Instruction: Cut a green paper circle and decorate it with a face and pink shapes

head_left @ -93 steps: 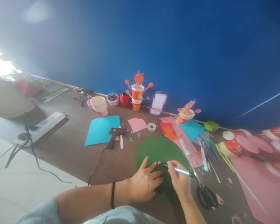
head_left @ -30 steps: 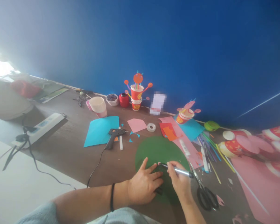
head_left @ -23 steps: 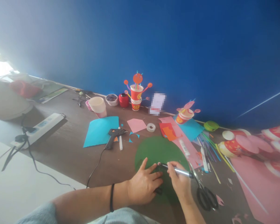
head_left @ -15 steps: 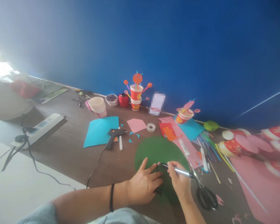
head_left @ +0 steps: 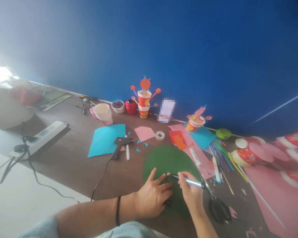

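My left hand (head_left: 152, 195) lies with its fingers spread over a round green mat (head_left: 164, 155). Its index fingertip rests against a tiny pink paper piece (head_left: 168, 174) on the mat. Partly under that hand is a small black item (head_left: 168, 202), perhaps a pen cap. My right hand (head_left: 191, 190) grips a silver-and-black marker (head_left: 194, 182), its dark tip pointing left at the pink piece. Whether the tip touches the paper I cannot tell. Scissors with black handles (head_left: 220, 209) lie just right of my right hand.
A glue gun (head_left: 119, 147) sits on blue paper (head_left: 101, 140) to the left, its cord running toward me. Paper-cup figures (head_left: 144, 99) stand along the blue wall. A tape roll (head_left: 160, 135), a power strip (head_left: 43, 137) and pink sheets (head_left: 268, 198) are around the table.
Both hands and the marker keep nearly the same pose over the mat. The whole view has shifted very slightly.
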A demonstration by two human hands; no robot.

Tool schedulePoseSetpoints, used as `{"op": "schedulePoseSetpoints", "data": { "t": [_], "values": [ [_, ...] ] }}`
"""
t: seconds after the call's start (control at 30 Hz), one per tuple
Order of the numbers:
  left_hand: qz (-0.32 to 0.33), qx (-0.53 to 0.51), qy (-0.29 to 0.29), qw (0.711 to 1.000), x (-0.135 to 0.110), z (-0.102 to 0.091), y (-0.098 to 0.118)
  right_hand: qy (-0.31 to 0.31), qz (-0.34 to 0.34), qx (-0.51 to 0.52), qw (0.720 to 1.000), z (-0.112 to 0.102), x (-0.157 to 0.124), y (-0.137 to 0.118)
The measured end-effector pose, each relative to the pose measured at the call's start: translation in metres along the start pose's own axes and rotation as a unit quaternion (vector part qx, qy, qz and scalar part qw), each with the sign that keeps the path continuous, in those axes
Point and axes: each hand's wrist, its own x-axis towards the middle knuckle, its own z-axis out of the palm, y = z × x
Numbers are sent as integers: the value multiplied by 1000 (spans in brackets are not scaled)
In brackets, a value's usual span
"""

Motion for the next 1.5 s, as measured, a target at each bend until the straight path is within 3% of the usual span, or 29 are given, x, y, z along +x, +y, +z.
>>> {"op": "schedulePoseSetpoints", "data": {
  "t": [1.03,1.33,1.5],
  "values": [
    [-2,1,-4,1000,0,-1,1,-12,-34,-1,999,-1,1,-2],
    [-4,-11,1,1000,0,-1,1,13,-12,71,997,-4,0,-4],
    [-6,-10,3,1000,0,0,0,-13,-40,68,997,-5,-1,-6]
  ]
}}
